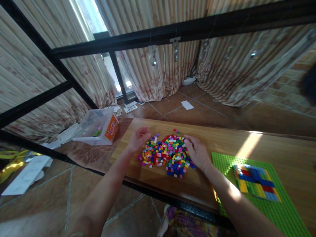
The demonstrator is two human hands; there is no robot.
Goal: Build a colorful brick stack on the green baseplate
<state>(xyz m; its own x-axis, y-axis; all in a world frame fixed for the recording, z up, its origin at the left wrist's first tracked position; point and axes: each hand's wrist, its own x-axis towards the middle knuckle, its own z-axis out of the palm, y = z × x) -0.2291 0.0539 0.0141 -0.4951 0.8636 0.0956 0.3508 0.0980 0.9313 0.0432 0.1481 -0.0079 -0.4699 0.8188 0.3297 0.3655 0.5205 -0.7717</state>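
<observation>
A loose pile of small multicoloured building bricks (169, 152) lies spread on the wooden table. At the pile's left edge is my left hand (139, 139), its fingers curled in toward the thumb; whether a brick is between them is too small to see. My right hand (197, 152) rests against the pile's right side, fingers stretched and thumb apart, with no brick visibly gripped. To the right of it, a green baseplate (281, 187) carries a flat block of built bricks (258, 181) in blue, red, yellow and green, partly sunlit.
The wooden table (149, 176) has a dark front edge. Beyond its left end stands a clear plastic box (94, 124) with an orange label and a few green pieces inside. A black metal frame (141, 41) crosses before the curtains. White paper (187, 105) lies on the tiled floor.
</observation>
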